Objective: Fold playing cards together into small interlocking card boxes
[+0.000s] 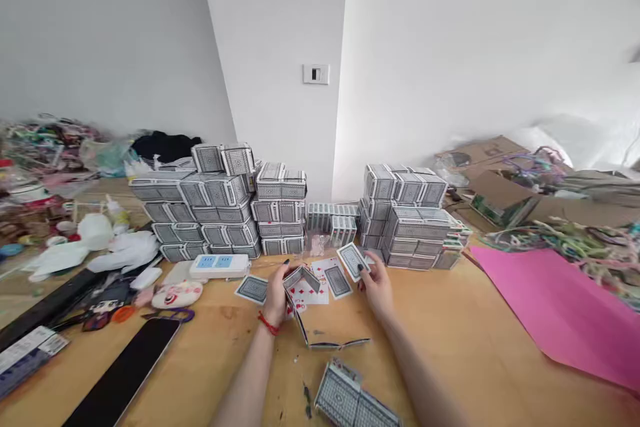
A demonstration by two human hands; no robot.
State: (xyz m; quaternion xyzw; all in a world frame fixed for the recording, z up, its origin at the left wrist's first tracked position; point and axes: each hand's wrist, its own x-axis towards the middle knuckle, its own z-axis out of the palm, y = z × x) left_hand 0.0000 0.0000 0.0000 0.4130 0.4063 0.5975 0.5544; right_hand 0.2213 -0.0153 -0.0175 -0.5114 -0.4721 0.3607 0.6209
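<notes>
In the middle of the wooden table, my left hand (276,295), with a red string on its wrist, grips a bent chain of joined playing cards (302,320). The chain stands on edge and curves toward me. My right hand (376,288) pinches a single playing card (352,260), its patterned back showing. Between the hands lie face-up red-suited cards (311,292) and a face-down card (338,281). Another face-down card (252,289) rests left of my left hand. Nearest me is a block of cards (350,397), tilted and partly cut off by the frame.
Tall stacks of card blocks stand at back left (220,213) and back right (410,213). Left are a white power strip (220,265), a black phone (125,373), scissors (183,315) and clutter. Pink paper (555,313) and a cardboard box (500,197) lie right.
</notes>
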